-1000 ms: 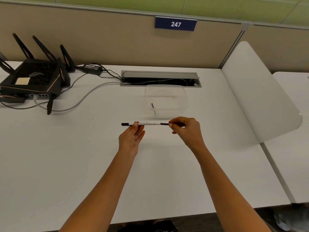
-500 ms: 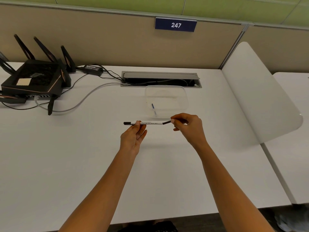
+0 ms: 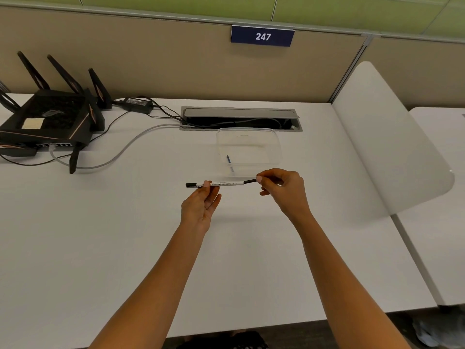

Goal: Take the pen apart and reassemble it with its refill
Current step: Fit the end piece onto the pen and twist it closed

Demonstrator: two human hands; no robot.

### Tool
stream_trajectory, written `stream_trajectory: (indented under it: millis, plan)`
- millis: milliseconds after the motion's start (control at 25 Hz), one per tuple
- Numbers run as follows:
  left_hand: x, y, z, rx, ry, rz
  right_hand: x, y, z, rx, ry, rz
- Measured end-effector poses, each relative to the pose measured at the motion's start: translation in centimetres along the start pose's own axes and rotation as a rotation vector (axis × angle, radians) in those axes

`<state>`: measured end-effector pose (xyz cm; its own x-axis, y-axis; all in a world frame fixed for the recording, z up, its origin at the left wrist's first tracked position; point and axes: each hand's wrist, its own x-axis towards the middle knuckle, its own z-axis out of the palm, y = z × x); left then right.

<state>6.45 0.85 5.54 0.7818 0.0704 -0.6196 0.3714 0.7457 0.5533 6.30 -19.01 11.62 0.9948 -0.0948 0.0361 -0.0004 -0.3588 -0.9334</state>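
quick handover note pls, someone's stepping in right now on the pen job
Left hand: grip on the white printed pen barrel, held level above the white desk.
Right hand: grip pinching the pen's black end piece, which sits angled at the barrel's end.
Clear plastic tub behind holds a small blue-tipped part.
Done: pen picked up.
Left: pull it apart, then refit with its refill.

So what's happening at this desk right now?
A person holds a white pen level above the desk. The left hand pinches the barrel near its black tip, while the right hand grips the black end piece, which sits at a slight angle to the barrel. Just behind, a clear plastic container holds a small blue-and-clear part.
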Motion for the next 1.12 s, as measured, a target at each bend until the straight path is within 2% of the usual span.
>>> stream_trajectory:
  millis: [400, 680, 1120]
  plan:
    - [-0.2, -0.2, 0.2, -0.051, 0.016, -0.011, -0.9, 0.4, 0.5, 0.053, 0.039, -0.006]
    - [-0.4, -0.2, 0.2, -0.046, 0.016, -0.007, -1.1, 0.4, 1.0, -0.042, 0.062, -0.053]
    - [-0.8, -0.1, 0.9, -0.003, 0.012, 0.025, -1.1, 1.4, 2.2, 0.155, 0.047, 0.024]
